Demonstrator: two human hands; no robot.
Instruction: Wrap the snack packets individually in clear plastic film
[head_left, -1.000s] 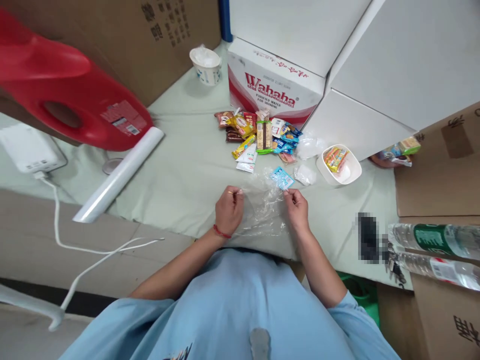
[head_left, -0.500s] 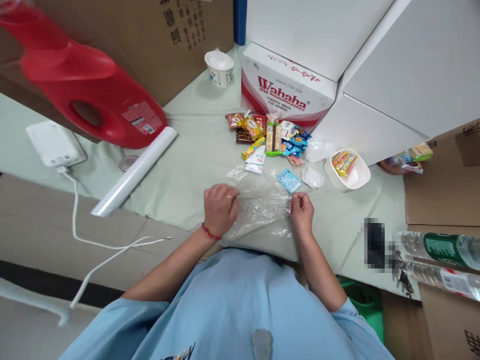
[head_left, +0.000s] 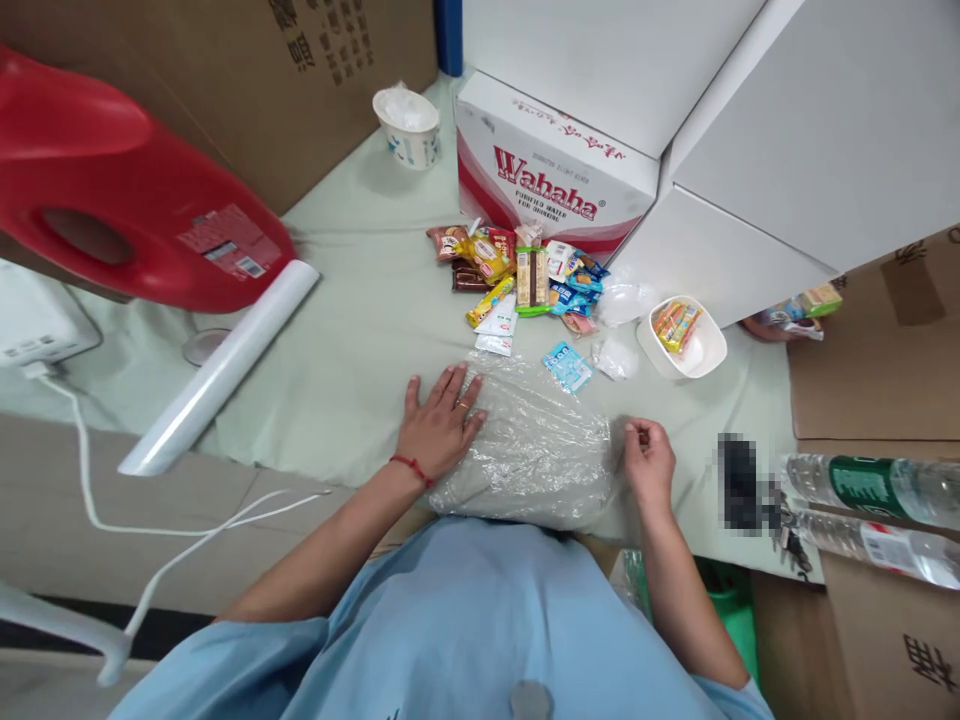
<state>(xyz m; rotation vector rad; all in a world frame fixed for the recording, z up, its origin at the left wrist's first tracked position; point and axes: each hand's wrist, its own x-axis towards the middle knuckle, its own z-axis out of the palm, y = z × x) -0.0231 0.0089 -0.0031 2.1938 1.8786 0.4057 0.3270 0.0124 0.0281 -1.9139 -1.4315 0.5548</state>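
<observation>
A clear, crinkled plastic bag point(head_left: 536, 450) lies spread on the cloth in front of me. My left hand point(head_left: 441, 425) rests flat with fingers spread at the bag's left edge, touching it. Just beyond the bag's right edge is my right hand point(head_left: 649, 462), thumb and fingers pinched together; whether a bit of the film is between them I cannot make out. Above the bag lie a light-blue packet point(head_left: 568, 367), a crumpled white wad point(head_left: 615, 358) and a heap of wrapped snacks point(head_left: 532, 278).
A white bowl point(head_left: 709, 362) holds small packets. Behind stand a Wahaba-style water carton point(head_left: 555, 170) and a paper cup point(head_left: 409, 140). At left are a red jug point(head_left: 217, 250), a white roll point(head_left: 221, 370) and a power bank point(head_left: 45, 315). Bottles point(head_left: 874, 485) lie at right.
My left hand has gone from closed on the bag's edge to flat and spread. My right hand has moved right and down, still pinched. The bag now lies flatter and wider.
</observation>
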